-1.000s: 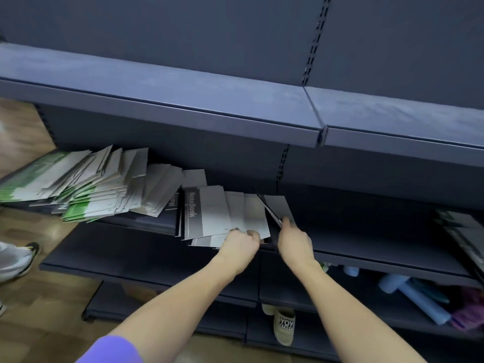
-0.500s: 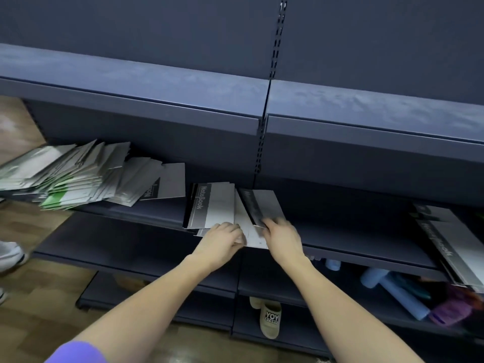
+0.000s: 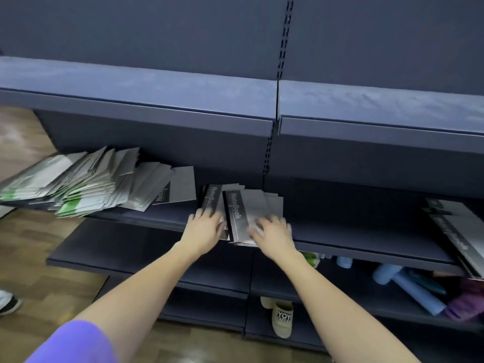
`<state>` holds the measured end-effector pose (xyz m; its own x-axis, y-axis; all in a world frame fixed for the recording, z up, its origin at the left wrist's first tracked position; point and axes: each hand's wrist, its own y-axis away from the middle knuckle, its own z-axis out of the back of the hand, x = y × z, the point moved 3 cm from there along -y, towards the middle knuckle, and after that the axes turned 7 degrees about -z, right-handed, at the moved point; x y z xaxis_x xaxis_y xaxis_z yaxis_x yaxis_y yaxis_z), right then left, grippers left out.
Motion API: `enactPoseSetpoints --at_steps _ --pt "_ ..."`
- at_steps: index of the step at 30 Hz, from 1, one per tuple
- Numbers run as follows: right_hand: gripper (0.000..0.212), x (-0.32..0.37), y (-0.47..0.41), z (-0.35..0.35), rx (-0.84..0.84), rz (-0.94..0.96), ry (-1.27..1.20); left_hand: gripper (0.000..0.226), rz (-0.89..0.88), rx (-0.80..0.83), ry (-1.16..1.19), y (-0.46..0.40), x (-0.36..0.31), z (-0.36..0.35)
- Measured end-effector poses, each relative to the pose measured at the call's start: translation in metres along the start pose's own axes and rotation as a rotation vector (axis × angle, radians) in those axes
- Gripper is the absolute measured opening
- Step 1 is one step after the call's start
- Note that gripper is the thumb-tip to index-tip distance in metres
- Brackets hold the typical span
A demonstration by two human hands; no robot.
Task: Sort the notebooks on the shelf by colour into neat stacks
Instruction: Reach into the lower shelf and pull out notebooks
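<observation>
Single head-worn camera, looking forward and down, facing the shelf (image 3: 340, 239) front close up, both forearms reaching in below

right notebooks (image 3: 461, 239) cut off, right hand (image 3: 275, 231) blurred

At my five o'clock I see a beige slipper (image 3: 282, 318); at four, pale blue rolls (image 3: 408, 289); at eight, wood floor (image 3: 31, 247).

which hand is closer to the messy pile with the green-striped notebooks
Left. The left hand rests on the small black-banded stack, on the side facing the green-striped pile, though apart from it. The right hand lies on the stack's far side.
</observation>
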<state>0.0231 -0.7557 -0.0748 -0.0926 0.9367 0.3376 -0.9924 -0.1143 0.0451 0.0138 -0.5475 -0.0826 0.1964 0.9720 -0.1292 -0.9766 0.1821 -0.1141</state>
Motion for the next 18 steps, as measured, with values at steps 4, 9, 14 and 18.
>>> enactPoseSetpoints --at_steps 4,9,14,18 --pt "0.05 -0.012 0.006 -0.002 0.003 -0.252 0.022 0.06 0.032 0.262 0.097 -0.006 -0.001 -0.012" --pt "0.04 -0.008 0.011 -0.01 -0.036 -0.321 -0.116 0.05 -0.132 0.197 0.027 -0.002 -0.03 -0.017" --pt "0.045 -0.011 0.016 -0.01 -0.114 -0.479 -0.359 0.06 -0.125 0.159 0.037 -0.004 -0.018 -0.015" --pt "0.056 -0.007 0.013 -0.015 -0.091 -0.679 -0.483 0.067 -0.013 0.222 0.041 -0.002 -0.006 -0.02"
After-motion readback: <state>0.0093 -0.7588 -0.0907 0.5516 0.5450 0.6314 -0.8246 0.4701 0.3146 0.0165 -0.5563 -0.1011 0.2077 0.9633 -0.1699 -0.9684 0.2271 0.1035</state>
